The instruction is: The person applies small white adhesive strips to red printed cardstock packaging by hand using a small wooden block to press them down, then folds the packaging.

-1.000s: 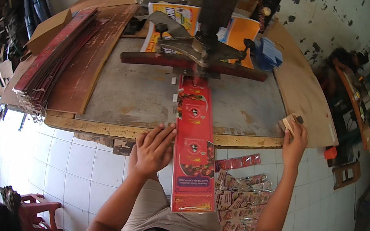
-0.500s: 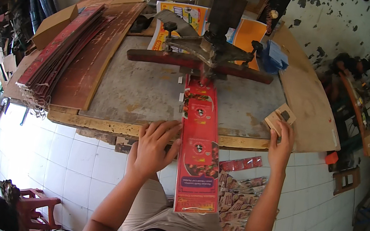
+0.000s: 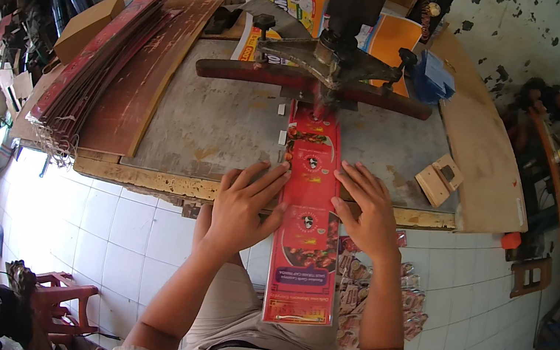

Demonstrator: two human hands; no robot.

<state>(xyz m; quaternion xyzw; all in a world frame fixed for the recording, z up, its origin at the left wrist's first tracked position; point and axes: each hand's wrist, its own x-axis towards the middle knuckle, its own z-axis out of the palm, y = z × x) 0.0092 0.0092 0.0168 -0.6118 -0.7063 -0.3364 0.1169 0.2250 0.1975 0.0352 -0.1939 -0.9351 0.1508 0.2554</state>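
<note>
A long stack of red printed packaging sheets [image 3: 307, 198] runs from under the dark metal press [image 3: 324, 70], across the worktable and past its front edge above my lap. My left hand [image 3: 245, 203] lies along the left edge of the sheets, fingers stretched out. On the opposite edge is my right hand [image 3: 370, 210], its fingers extended with the tips against the sheets. Neither hand is wrapped round anything. To the right of my right hand, a small wooden block [image 3: 438, 180] with a raised piece rests on the tabletop.
Long red sheets [image 3: 94, 60] are piled at the left beside a cardboard box [image 3: 89, 27]. Behind the press stand orange printed sheets [image 3: 392, 41] and a blue bundle [image 3: 434, 76]. Cut pieces [image 3: 385, 299] lie low on the right, and a red stool [image 3: 64, 302] is at lower left.
My right hand has let go of the wooden block and moved left to the right edge of the sheets. My left hand stays at the left edge, slightly shifted.
</note>
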